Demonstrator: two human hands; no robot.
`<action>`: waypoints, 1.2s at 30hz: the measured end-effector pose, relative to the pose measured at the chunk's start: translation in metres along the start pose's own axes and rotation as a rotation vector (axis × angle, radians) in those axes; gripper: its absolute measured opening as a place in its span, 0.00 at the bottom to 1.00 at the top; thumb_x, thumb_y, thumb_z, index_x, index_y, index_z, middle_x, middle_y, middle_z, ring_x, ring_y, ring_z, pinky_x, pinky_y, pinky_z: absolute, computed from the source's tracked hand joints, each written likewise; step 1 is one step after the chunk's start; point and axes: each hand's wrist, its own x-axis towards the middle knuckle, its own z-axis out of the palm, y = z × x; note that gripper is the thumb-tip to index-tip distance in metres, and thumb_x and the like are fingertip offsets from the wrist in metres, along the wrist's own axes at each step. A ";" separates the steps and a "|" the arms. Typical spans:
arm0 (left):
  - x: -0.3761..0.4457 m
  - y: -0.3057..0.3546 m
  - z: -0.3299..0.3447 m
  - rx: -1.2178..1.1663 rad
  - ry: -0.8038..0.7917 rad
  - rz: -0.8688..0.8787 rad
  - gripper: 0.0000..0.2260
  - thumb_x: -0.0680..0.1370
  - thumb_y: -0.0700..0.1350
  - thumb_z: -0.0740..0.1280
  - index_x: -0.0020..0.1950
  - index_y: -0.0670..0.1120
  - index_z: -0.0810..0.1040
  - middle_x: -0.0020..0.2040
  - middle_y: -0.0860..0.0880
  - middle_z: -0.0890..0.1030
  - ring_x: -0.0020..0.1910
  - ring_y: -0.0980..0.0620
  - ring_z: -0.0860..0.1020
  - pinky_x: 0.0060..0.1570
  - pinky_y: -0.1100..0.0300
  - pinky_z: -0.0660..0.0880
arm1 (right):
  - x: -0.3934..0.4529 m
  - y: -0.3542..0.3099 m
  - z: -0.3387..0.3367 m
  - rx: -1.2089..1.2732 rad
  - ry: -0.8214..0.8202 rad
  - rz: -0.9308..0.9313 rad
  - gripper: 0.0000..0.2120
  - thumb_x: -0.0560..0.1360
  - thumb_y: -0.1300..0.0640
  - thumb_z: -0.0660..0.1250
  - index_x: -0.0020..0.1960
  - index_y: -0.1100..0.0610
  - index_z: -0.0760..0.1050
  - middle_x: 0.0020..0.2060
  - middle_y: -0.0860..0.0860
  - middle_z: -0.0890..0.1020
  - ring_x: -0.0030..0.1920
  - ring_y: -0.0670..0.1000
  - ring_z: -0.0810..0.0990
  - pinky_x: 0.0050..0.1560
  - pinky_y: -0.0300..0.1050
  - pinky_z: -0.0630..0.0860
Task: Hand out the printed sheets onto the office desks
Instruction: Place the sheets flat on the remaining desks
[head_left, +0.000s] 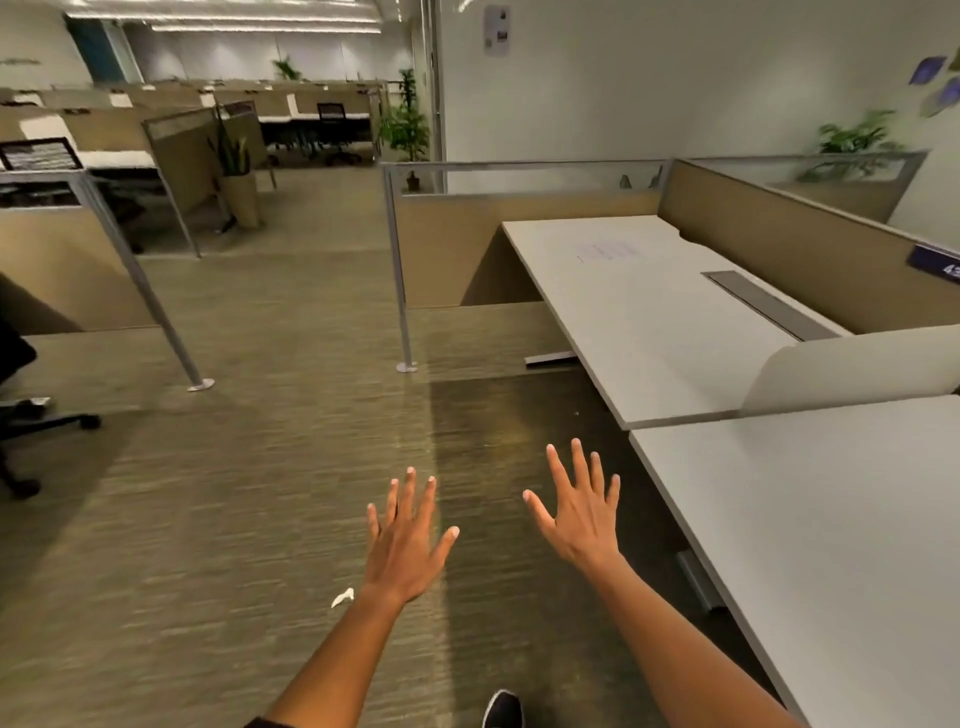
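head view; worn high, facing forward and down; carpet (260, 519) near; desks (649, 312) at right

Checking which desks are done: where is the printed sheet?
The printed sheet lies flat on the far desk, right of the aisle, near the beige partition.

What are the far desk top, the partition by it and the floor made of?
Far desk: looks like matte off-white laminate, a smooth flat slab with a thin edge; a printed sheet lies on it.
Partition: tan panel, probably fabric, in a grey metal frame.
Floor: low-pile carpet, going by its streaky olive-brown weave.
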 end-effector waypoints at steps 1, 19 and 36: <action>0.026 -0.004 0.002 0.011 -0.009 -0.007 0.35 0.77 0.66 0.55 0.79 0.56 0.45 0.81 0.49 0.39 0.80 0.45 0.42 0.75 0.38 0.43 | 0.028 0.002 0.004 0.001 -0.001 0.004 0.36 0.73 0.26 0.42 0.77 0.39 0.39 0.79 0.50 0.40 0.79 0.58 0.40 0.74 0.65 0.41; 0.454 0.005 0.024 -0.013 -0.063 0.069 0.34 0.78 0.65 0.55 0.79 0.54 0.46 0.81 0.47 0.40 0.80 0.43 0.43 0.75 0.38 0.46 | 0.419 0.025 0.028 -0.047 -0.026 0.101 0.37 0.73 0.27 0.43 0.77 0.39 0.38 0.79 0.50 0.37 0.79 0.58 0.39 0.76 0.66 0.42; 0.895 0.023 0.023 0.007 -0.118 0.342 0.35 0.77 0.67 0.52 0.79 0.54 0.46 0.80 0.47 0.39 0.80 0.44 0.42 0.75 0.37 0.45 | 0.801 0.045 0.050 -0.056 0.124 0.323 0.38 0.70 0.25 0.37 0.75 0.38 0.32 0.77 0.48 0.31 0.77 0.56 0.33 0.76 0.65 0.36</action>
